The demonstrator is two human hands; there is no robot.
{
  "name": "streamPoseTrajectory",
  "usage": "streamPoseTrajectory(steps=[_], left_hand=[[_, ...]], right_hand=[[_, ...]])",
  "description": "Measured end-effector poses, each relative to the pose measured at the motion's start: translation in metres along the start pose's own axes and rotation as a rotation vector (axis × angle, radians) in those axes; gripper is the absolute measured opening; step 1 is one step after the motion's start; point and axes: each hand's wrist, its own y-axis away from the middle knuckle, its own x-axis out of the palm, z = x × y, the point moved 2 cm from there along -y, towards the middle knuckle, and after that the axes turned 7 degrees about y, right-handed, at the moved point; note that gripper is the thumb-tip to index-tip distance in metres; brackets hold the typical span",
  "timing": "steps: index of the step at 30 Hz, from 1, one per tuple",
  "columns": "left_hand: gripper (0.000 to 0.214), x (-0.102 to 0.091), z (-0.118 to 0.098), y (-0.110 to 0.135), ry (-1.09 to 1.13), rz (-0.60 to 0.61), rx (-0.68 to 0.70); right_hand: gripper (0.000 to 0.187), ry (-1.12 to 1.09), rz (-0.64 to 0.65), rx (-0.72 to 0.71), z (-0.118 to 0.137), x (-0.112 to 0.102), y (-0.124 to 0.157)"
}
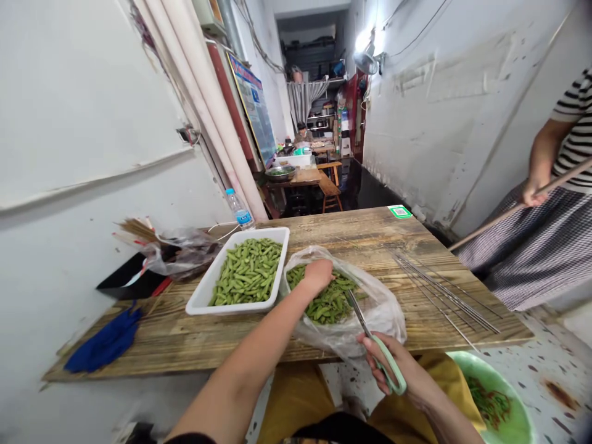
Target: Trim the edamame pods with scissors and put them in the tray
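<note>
My left hand (319,275) reaches into a clear plastic bag (386,311) of green edamame pods (330,306). Its fingers curl down among the pods; the tips are hidden, so I cannot make out what they hold. In my right hand (393,364) is a pair of scissors (391,364) with pale green handles, gripped at the handles. The blades look nearly closed and point up and left over the pods. Left of the bag stands a white plastic tray (194,302) full of edamame pods (252,271).
Thin metal skewers (446,293) lie on the wooden table (342,225) at right. At left are a blue cloth (104,342), a black container (123,277) and a water bottle (240,213). Below right sits a green basin (513,394). A person (539,185) holds a pole beyond the table.
</note>
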Motion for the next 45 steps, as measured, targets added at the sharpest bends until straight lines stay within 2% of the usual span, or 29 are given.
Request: streamPoseTrajectory(steps=[5, 7, 9, 12, 14, 18, 22, 25, 30, 33, 35, 40, 45], left_hand=[[0.011, -0.006, 0.007, 0.003, -0.003, 0.085, 0.099], [0.006, -0.008, 0.010, 0.009, -0.006, 0.080, 0.116], [0.007, -0.010, 0.010, 0.016, 0.029, 0.015, 0.124], [0.014, -0.011, 0.010, 0.028, 0.197, -0.109, 0.173], [0.016, -0.008, 0.013, 0.035, 0.285, -0.116, 0.179], [0.016, 0.002, 0.020, 0.044, 0.305, -0.068, 0.107], [0.013, -0.006, 0.022, 0.054, 0.455, -0.207, 0.127], [0.010, -0.010, 0.016, 0.065, 0.716, -0.260, 0.132], [0.018, 0.009, 0.004, 0.075, 1.252, -0.240, -0.057], [0.025, 0.020, 0.002, 0.074, 1.496, -0.192, -0.214], [0.028, 0.022, 0.002, 0.073, 1.611, -0.141, -0.266], [0.029, 0.021, 0.002, 0.073, 1.720, -0.007, -0.333], [0.028, 0.018, -0.003, 0.080, 1.610, 0.065, -0.384]], right_hand=[[0.050, 0.031, -0.001, 0.011, 0.003, -0.001, 0.000], [0.049, 0.042, -0.009, 0.010, 0.003, -0.002, -0.001], [0.049, 0.042, -0.019, 0.005, 0.003, -0.002, -0.002], [0.051, 0.055, -0.042, -0.006, 0.003, -0.004, -0.006], [0.051, 0.083, -0.057, -0.017, 0.005, -0.004, -0.010], [0.046, 0.127, -0.061, -0.026, 0.008, -0.002, -0.017], [0.046, 0.148, -0.081, -0.012, 0.006, 0.000, -0.022], [0.048, 0.192, -0.080, 0.002, 0.005, 0.003, -0.024], [0.049, 0.196, -0.038, -0.050, 0.010, 0.010, -0.024], [0.049, 0.201, -0.033, -0.067, 0.011, 0.013, -0.024], [0.050, 0.222, -0.026, -0.068, 0.009, 0.013, -0.025], [0.052, 0.327, 0.000, -0.088, 0.006, 0.013, -0.028], [0.053, 0.369, 0.001, -0.112, 0.009, 0.013, -0.028]])
